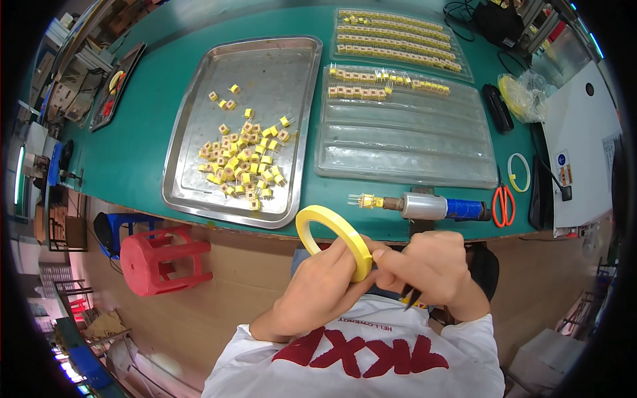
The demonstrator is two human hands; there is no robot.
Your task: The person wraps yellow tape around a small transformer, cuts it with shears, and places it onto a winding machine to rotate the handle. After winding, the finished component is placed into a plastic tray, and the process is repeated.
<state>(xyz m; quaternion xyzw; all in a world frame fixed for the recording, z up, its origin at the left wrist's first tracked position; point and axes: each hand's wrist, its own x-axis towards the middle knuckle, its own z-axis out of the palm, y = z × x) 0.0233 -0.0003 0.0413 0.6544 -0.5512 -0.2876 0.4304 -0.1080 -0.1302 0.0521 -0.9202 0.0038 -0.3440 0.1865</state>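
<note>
Our left hand (326, 286) has its grip closed around a roll of yellow tape (336, 237), with the fingers wrapped over the lower right part of the ring. Our right hand (430, 264) is closed too, pinching at the edge of the roll where the two hands meet; a small dark tool (410, 298) sticks out under this hand. Both forearms come up from the near edge, bent at the wrists, and the roll stands tilted just in front of the near edge of the green bench (139, 146).

On the bench, a metal tray (199, 126) at the left holds a heap of small yellow parts (244, 161). To the right lie clear plastic trays (405, 142) with rows of the same parts. Near the hands rests a cylindrical holder with a blue handle (434, 207), and orange scissors (503, 202) lie further right. A red stool (159, 259) stands on the floor at the left.
</note>
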